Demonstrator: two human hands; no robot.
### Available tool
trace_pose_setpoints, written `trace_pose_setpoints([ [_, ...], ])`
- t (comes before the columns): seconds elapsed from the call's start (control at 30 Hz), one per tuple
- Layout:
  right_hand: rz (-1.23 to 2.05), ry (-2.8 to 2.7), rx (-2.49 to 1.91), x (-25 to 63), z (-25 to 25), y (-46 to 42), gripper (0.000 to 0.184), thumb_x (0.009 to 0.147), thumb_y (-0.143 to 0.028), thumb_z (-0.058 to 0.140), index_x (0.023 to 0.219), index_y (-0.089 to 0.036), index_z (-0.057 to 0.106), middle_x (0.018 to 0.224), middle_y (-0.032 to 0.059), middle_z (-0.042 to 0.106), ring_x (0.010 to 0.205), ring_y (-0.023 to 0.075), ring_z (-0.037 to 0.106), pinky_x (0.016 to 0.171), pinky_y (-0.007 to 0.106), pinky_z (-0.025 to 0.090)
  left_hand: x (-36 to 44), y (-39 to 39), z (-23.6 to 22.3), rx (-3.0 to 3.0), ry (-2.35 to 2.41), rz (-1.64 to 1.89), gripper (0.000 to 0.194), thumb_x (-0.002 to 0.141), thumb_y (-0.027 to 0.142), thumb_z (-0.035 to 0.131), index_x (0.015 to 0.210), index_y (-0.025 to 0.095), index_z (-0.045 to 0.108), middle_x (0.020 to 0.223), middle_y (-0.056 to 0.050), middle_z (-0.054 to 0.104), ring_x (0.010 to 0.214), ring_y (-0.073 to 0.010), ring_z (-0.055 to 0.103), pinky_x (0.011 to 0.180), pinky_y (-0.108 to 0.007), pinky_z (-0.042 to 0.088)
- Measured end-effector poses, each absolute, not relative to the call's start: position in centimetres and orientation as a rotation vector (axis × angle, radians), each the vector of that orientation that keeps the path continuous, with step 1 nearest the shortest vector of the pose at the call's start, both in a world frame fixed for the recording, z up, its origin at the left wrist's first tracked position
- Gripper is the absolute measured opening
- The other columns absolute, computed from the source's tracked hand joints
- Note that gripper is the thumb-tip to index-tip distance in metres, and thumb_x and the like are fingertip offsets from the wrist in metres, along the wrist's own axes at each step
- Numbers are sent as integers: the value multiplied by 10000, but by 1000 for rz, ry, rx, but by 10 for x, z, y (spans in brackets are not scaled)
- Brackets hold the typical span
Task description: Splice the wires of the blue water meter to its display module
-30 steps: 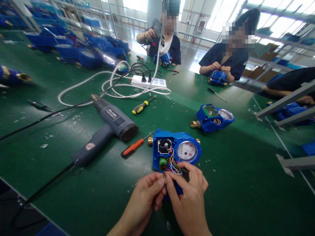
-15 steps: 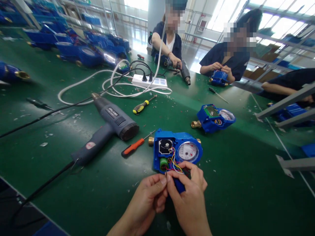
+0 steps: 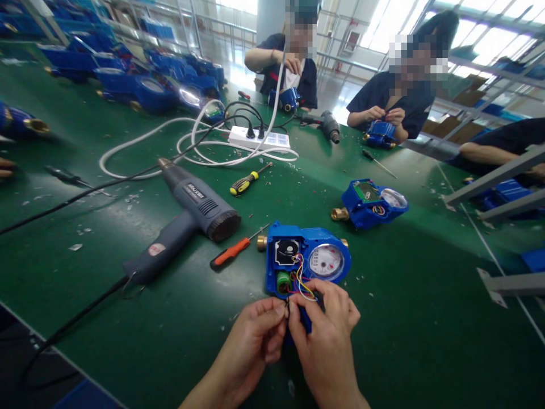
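Note:
A blue water meter [image 3: 326,262] with an open housing lies before me on the green table. Its round dial faces up, and the housing holds a black-and-white square part, a green cylinder [image 3: 283,282] and thin coloured wires [image 3: 301,277]. At the housing's near edge, my left hand [image 3: 260,335] pinches a thin dark wire between thumb and forefinger. My right hand [image 3: 326,329] pinches at the same spot, its thumb and forefinger on the dark wire, with other fingers over the meter's near side. The wire ends are hidden by my fingertips.
A heat gun [image 3: 198,204] and an orange screwdriver [image 3: 230,254] lie left of the meter. Behind are a yellow screwdriver [image 3: 250,179], a power strip [image 3: 259,140] with looped cables and a second open meter [image 3: 369,203]. Co-workers sit across the table.
My hands stay at the wire with only small finger shifts. Across the table, a co-worker has put down a heat gun and raised a hand over a meter. Fingers appear at the left edge.

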State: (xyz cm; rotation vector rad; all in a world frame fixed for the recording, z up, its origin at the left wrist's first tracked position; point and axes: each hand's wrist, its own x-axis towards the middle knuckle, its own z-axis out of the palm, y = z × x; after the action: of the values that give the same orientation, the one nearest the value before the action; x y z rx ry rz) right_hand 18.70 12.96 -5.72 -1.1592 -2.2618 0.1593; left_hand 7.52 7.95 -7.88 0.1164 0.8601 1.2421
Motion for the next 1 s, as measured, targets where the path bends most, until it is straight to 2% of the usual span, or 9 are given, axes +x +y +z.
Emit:
trace_pose_setpoints([
  [0.17,-14,-2203,-1139,184,-52,133,132,812,-158,524,771,-197,644,888,75,631,879,268,545,790,441,276,72,78,-77,154,859,1232,131,791,246,539,729,139,495,557,53,402,398,-17,235,389,-179,140],
  [0.3,97,-2188,-1112,186,-49,135,124,803,-190,550,765,-231,661,899,66,618,873,259,560,785,432,271,73,77,-75,202,899,1244,169,821,277,532,724,144,490,526,65,375,397,-23,229,397,-184,162],
  [0.43,189,-2231,-1154,194,-49,135,95,783,-226,587,807,-281,662,960,54,575,904,261,546,784,433,264,76,75,-76,314,1092,1274,244,840,376,519,743,154,489,512,76,365,402,-29,245,401,-177,198],
  [0.67,140,-2161,-952,202,-51,112,86,752,-154,558,750,-229,600,999,73,543,943,265,530,798,432,347,75,74,-74,477,1321,1239,307,818,463,512,806,157,490,587,67,401,448,-44,278,409,-177,207],
  [0.73,180,-2135,-899,206,-56,102,116,767,-156,516,675,-220,543,961,61,558,901,243,549,775,409,385,73,73,-73,561,1406,1208,315,832,478,476,800,165,491,598,62,413,463,-54,301,426,-183,234],
  [0.83,230,-2184,-776,219,-63,97,199,806,-179,520,615,-207,473,777,24,572,743,182,573,664,321,434,70,71,-72,768,1692,1158,369,865,494,393,697,177,476,576,50,412,502,-78,356,474,-197,281],
  [0.93,246,-2099,-847,237,-69,101,91,806,-144,581,772,-208,526,729,8,554,683,158,567,618,274,465,70,66,-69,955,1983,1133,350,878,467,376,683,191,466,560,39,426,527,-101,422,511,-209,329],
  [0.97,240,-2045,-945,242,-70,104,99,809,-162,593,880,-205,540,792,29,570,719,171,576,628,280,479,72,65,-69,1003,2032,1150,287,877,441,396,754,197,484,590,35,456,543,-109,451,510,-208,345],
  [1.0,247,-2010,-1049,246,-73,107,184,815,-215,600,984,-197,529,864,55,582,758,189,585,634,291,493,73,64,-68,1059,2060,1178,214,874,402,424,850,202,494,641,28,489,566,-114,476,517,-206,365],
])
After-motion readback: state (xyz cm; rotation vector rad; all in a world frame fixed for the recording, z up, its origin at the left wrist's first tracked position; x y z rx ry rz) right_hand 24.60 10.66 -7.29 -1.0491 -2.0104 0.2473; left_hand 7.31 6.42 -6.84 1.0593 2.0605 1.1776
